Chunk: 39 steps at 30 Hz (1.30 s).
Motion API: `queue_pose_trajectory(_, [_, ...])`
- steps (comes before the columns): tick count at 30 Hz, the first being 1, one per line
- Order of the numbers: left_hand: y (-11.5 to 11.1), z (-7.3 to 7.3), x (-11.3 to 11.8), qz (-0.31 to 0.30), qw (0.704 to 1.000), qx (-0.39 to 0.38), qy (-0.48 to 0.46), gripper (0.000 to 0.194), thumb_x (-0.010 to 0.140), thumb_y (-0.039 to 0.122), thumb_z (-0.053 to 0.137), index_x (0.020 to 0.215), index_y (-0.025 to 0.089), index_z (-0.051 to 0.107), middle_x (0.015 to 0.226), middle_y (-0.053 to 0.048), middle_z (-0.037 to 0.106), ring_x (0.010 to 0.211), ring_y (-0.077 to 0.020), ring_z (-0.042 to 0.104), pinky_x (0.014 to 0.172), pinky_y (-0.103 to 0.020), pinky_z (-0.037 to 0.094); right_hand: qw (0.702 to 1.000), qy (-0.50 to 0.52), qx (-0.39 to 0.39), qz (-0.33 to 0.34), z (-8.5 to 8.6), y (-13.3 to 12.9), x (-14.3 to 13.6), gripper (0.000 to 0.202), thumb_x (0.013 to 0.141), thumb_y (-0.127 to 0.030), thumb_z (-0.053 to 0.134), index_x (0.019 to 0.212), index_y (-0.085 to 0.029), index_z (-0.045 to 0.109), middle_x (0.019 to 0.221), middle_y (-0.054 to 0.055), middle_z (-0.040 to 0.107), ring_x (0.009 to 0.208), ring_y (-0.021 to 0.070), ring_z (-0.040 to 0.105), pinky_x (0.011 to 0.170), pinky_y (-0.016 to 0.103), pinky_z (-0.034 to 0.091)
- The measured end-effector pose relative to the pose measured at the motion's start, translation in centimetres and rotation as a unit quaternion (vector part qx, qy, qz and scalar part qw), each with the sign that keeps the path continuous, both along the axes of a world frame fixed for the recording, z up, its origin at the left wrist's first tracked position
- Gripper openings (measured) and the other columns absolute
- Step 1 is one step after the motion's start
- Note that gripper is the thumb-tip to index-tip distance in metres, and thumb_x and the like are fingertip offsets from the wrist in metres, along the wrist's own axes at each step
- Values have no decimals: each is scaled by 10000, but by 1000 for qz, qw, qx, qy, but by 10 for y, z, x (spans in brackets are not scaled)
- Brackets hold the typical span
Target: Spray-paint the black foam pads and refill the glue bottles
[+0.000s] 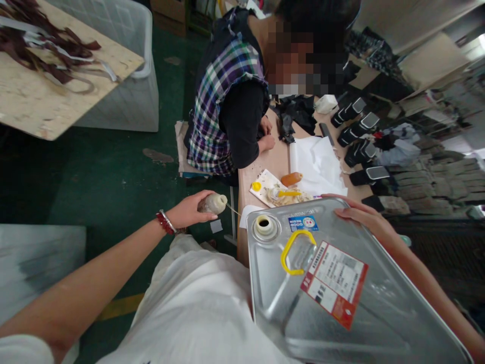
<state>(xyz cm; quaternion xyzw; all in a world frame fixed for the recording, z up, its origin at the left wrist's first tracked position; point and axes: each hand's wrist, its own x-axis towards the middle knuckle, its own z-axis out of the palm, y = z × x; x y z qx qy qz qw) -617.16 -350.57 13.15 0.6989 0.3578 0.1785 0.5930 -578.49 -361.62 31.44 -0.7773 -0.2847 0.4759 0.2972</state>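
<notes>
My left hand (191, 208) is wrapped round a small whitish bottle (214, 203), whose open mouth points toward the can. A thin pale strand runs from near the bottle's mouth toward the table edge. My right hand (361, 215) rests on the upper edge of a large silver metal can (341, 318), fingers at its far rim. The can has an uncapped round spout (264, 226), a yellow handle (284, 255) and a red and white label (335, 283). The spout is close to the bottle but apart from it.
A person in a checked vest (227, 91) sits at the table (265, 162). On it lie white paper (316, 162), an orange bottle (291, 179), a glue-stained board (267, 182) and black pieces. A plywood board (94, 71) and a white bin (140, 101) stand upper left.
</notes>
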Motion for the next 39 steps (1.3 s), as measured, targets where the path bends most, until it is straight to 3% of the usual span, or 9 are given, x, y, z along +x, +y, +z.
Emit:
queue_pose_trajectory(4, [10, 20, 3, -47, 998, 41, 30, 648, 731, 502, 697, 1261, 182, 507, 1189, -63, 629, 1056, -244, 611, 929, -338, 470, 1000, 9, -2, -15, 6, -2, -8, 505, 675, -262, 758, 1171, -271, 662, 787, 5, 730, 613, 188, 672, 504, 210, 542])
queue_pose_trajectory(8, [22, 49, 19, -99, 980, 159, 65, 621, 733, 461, 708, 1257, 183, 524, 1212, -71, 615, 1097, -256, 586, 964, -343, 431, 1000, 8, 15, -9, 9, -7, -11, 482, 707, -262, 735, 1183, -260, 659, 826, 15, 734, 645, 178, 678, 541, 195, 545])
queue_pose_trajectory(17, [38, 152, 73, -248, 875, 398, 124, 564, 732, 376, 731, 1232, 197, 540, 1195, -72, 614, 1087, -246, 578, 932, -313, 401, 999, 19, 26, -15, 10, -20, 0, 476, 741, -252, 699, 1214, -268, 643, 877, 14, 741, 669, 190, 674, 546, 219, 537])
queue_pose_trajectory(24, [30, 231, 123, -345, 782, 484, 186, 496, 721, 347, 733, 1165, 183, 585, 1096, -72, 647, 1046, -255, 584, 917, -336, 406, 998, 38, 49, -10, 11, -30, 11, 468, 748, -253, 683, 1214, -254, 640, 850, 0, 734, 703, 188, 663, 580, 229, 533])
queue_pose_trajectory(28, [12, 262, 147, -370, 753, 511, 186, 492, 719, 349, 739, 1157, 185, 586, 1073, -73, 655, 1066, -270, 573, 906, -344, 409, 997, 57, 60, -12, 15, -37, 14, 458, 751, -242, 670, 1208, -248, 638, 809, -14, 727, 634, 151, 640, 546, 194, 503])
queue_pose_trajectory(31, [-3, 269, 155, -378, 761, 503, 159, 520, 721, 389, 742, 1175, 197, 578, 1090, -67, 651, 1043, -260, 584, 898, -337, 412, 997, 48, 54, -30, 18, -43, 16, 449, 737, -237, 674, 1185, -252, 646, 763, -30, 714, 548, 132, 612, 471, 178, 472])
queue_pose_trajectory(34, [-7, 263, 152, -383, 780, 474, 146, 532, 722, 389, 745, 1188, 198, 574, 1120, -69, 645, 1019, -244, 595, 899, -321, 407, 997, 47, 59, -35, 17, -49, 19, 457, 738, -244, 674, 1194, -258, 642, 782, -20, 722, 573, 152, 635, 478, 194, 494])
queue_pose_trajectory(37, [3, 242, 135, -377, 799, 437, 168, 533, 736, 384, 728, 1206, 190, 566, 1136, -71, 643, 1032, -236, 594, 893, -297, 411, 995, 58, 75, -31, 15, -55, 22, 468, 741, -237, 675, 1206, -257, 632, 842, 1, 733, 656, 177, 669, 551, 216, 541])
queue_pose_trajectory(39, [15, 219, 117, -360, 819, 405, 190, 549, 739, 404, 719, 1216, 184, 558, 1144, -71, 642, 1039, -235, 597, 884, -283, 420, 994, 61, 84, -32, 13, -57, 23, 463, 731, -236, 684, 1191, -257, 635, 826, -1, 727, 656, 179, 671, 555, 218, 547])
